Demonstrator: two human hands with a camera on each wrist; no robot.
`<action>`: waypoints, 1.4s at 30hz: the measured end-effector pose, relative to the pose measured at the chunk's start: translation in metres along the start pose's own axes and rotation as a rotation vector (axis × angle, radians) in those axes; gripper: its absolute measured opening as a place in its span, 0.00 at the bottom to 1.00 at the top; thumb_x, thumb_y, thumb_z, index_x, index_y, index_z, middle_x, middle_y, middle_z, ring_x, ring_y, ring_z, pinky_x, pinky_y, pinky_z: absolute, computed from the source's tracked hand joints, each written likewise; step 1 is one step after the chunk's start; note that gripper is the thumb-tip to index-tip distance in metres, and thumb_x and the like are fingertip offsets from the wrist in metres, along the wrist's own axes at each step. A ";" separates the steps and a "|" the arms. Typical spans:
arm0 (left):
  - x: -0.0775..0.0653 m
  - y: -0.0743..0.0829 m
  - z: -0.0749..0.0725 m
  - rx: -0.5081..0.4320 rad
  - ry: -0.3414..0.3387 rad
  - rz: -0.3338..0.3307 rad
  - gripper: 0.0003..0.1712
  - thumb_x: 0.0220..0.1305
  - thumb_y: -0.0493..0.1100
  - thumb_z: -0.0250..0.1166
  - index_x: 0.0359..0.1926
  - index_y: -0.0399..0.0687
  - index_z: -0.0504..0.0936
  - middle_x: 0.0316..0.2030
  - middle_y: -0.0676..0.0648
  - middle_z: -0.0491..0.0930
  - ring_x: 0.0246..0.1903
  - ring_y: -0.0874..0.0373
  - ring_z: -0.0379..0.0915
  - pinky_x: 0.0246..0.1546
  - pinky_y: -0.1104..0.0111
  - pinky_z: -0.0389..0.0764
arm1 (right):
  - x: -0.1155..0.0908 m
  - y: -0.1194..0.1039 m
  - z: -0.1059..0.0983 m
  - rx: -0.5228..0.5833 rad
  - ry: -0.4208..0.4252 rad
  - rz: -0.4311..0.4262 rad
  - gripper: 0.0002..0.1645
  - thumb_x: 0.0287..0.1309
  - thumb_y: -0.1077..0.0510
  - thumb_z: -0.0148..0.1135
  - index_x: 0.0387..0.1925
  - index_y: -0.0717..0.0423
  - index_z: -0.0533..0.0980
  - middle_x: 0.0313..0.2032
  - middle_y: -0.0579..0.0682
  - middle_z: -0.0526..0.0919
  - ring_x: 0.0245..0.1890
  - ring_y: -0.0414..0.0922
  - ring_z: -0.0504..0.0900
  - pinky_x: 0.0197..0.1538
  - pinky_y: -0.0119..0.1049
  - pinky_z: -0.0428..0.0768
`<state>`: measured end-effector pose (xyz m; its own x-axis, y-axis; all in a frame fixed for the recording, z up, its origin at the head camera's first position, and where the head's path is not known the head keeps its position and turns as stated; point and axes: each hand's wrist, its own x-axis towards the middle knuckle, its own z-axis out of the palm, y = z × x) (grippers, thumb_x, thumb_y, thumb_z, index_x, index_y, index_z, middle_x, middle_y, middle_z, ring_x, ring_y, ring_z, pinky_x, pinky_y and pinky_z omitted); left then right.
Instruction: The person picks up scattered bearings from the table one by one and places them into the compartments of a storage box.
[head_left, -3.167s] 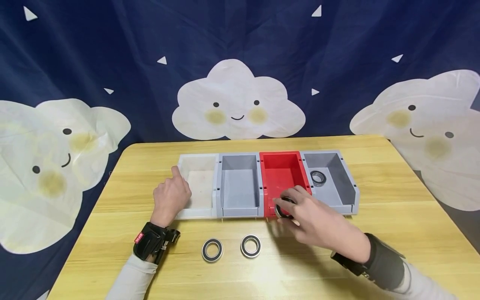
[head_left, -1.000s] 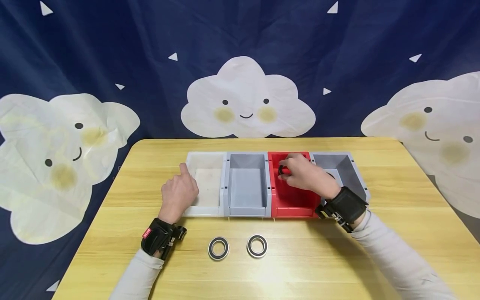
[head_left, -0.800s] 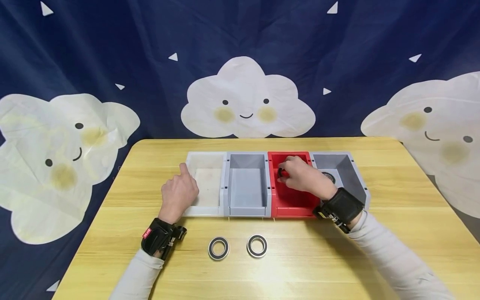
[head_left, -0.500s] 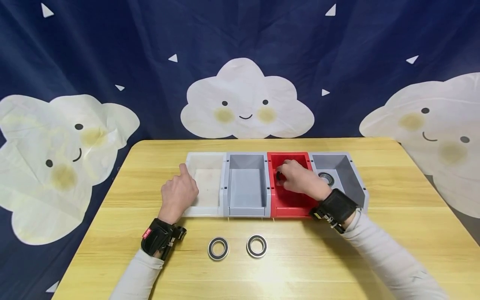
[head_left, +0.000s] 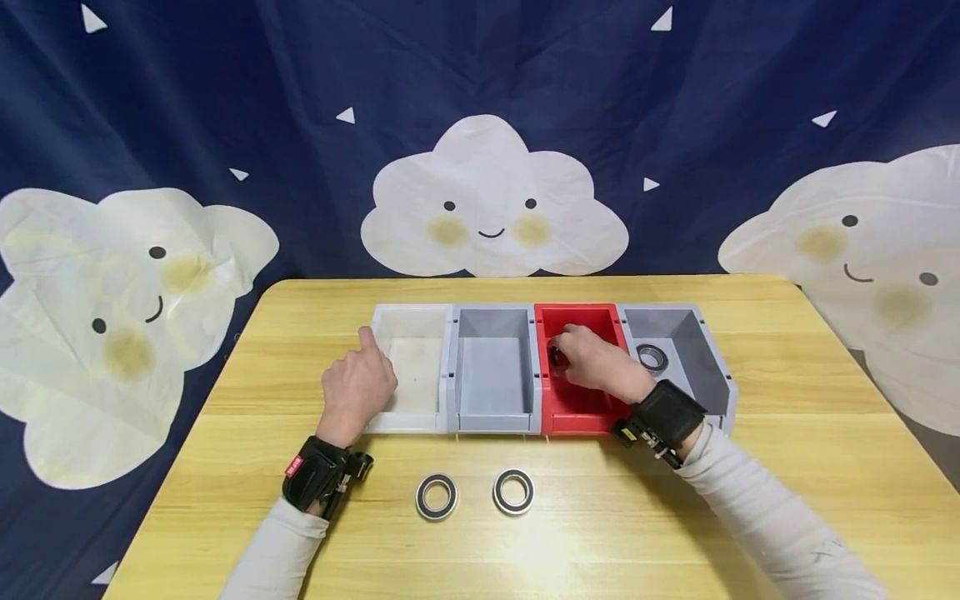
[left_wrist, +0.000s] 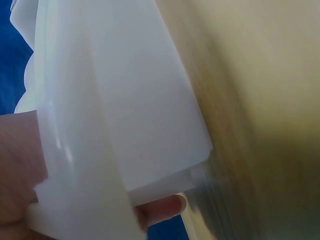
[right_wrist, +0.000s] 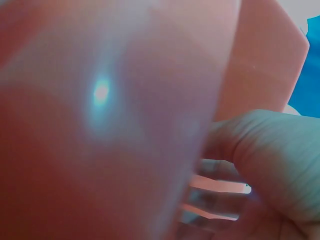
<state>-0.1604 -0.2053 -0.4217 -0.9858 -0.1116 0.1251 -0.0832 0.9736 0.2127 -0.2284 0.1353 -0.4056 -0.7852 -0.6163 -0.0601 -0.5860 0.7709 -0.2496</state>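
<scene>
In the head view a row of open bins spans the table. My right hand (head_left: 596, 362) reaches down into the red bin (head_left: 581, 425), its fingers pinching a ball bearing (head_left: 556, 357) near the bin's left wall; the hand covers most of that bearing. In the right wrist view a blurred bin wall hides the fingertips. At the other end, my left hand (head_left: 358, 387) grips the left wall of the white bin (head_left: 405, 423), and one fingertip (left_wrist: 167, 207) shows past the wall's edge in the left wrist view.
Two bearings, a left one (head_left: 437, 518) and a right one (head_left: 513, 512), lie flat on the wooden table (head_left: 480, 567) before the bins. Another bearing (head_left: 652, 359) lies in the right grey bin (head_left: 705, 367). The middle grey bin (head_left: 491, 375) stands beside the white one. A cloud-print curtain (head_left: 315, 50) hangs behind.
My right hand has carried the bearing from the red bin's front edge into the bin, then eased slightly back toward me. The left hand stays at the white bin; the head view has shifted a little.
</scene>
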 end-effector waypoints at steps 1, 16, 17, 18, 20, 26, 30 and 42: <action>0.000 0.000 0.000 0.002 0.002 0.000 0.17 0.72 0.42 0.43 0.52 0.31 0.63 0.13 0.43 0.69 0.12 0.46 0.69 0.11 0.56 0.67 | 0.000 0.000 0.000 0.001 0.006 -0.004 0.09 0.51 0.70 0.70 0.24 0.58 0.77 0.24 0.52 0.73 0.32 0.47 0.71 0.36 0.36 0.73; -0.002 0.002 0.001 -0.010 -0.038 -0.017 0.16 0.73 0.43 0.41 0.51 0.33 0.62 0.15 0.42 0.70 0.14 0.46 0.69 0.12 0.58 0.66 | -0.015 -0.002 -0.015 0.039 0.056 0.001 0.16 0.55 0.66 0.70 0.47 0.63 0.83 0.37 0.57 0.80 0.37 0.49 0.76 0.42 0.40 0.81; -0.002 0.002 0.001 -0.010 -0.037 -0.015 0.16 0.73 0.43 0.42 0.51 0.33 0.62 0.15 0.42 0.70 0.14 0.46 0.69 0.12 0.58 0.66 | -0.018 -0.002 -0.019 0.048 0.079 0.009 0.17 0.56 0.65 0.70 0.49 0.63 0.82 0.40 0.59 0.82 0.39 0.50 0.77 0.44 0.42 0.83; -0.002 0.002 0.001 -0.010 -0.035 -0.014 0.16 0.73 0.43 0.42 0.51 0.33 0.63 0.15 0.42 0.69 0.13 0.46 0.69 0.12 0.58 0.66 | -0.020 -0.002 -0.024 0.057 0.106 0.017 0.18 0.57 0.63 0.70 0.51 0.63 0.82 0.43 0.60 0.82 0.41 0.51 0.79 0.46 0.44 0.83; -0.002 0.003 0.001 -0.009 -0.036 -0.014 0.16 0.73 0.43 0.42 0.51 0.33 0.63 0.15 0.42 0.69 0.14 0.46 0.69 0.12 0.58 0.66 | -0.027 0.000 -0.034 0.072 0.166 0.037 0.21 0.60 0.60 0.70 0.54 0.63 0.81 0.48 0.61 0.83 0.44 0.53 0.81 0.49 0.48 0.84; -0.003 0.003 -0.001 -0.009 -0.050 -0.026 0.17 0.73 0.44 0.44 0.52 0.33 0.62 0.16 0.41 0.70 0.15 0.45 0.70 0.13 0.58 0.67 | -0.048 0.010 -0.062 0.095 0.328 0.123 0.22 0.63 0.57 0.67 0.56 0.63 0.80 0.50 0.62 0.83 0.42 0.56 0.83 0.41 0.49 0.84; -0.002 0.002 -0.001 -0.010 -0.042 -0.021 0.17 0.73 0.43 0.44 0.52 0.32 0.62 0.16 0.41 0.71 0.14 0.45 0.70 0.13 0.57 0.68 | -0.064 0.020 -0.076 0.095 0.415 0.189 0.21 0.64 0.57 0.65 0.56 0.63 0.80 0.50 0.64 0.82 0.45 0.58 0.83 0.41 0.53 0.84; -0.001 0.003 -0.001 -0.011 -0.029 -0.022 0.16 0.73 0.43 0.43 0.51 0.33 0.62 0.15 0.42 0.70 0.14 0.46 0.69 0.12 0.58 0.66 | -0.103 0.065 -0.074 0.047 0.507 0.389 0.29 0.65 0.49 0.65 0.58 0.66 0.76 0.45 0.70 0.82 0.42 0.63 0.81 0.40 0.61 0.77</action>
<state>-0.1593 -0.2027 -0.4206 -0.9877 -0.1266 0.0921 -0.1031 0.9687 0.2260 -0.2005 0.2602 -0.3445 -0.9427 -0.1312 0.3067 -0.2384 0.9080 -0.3444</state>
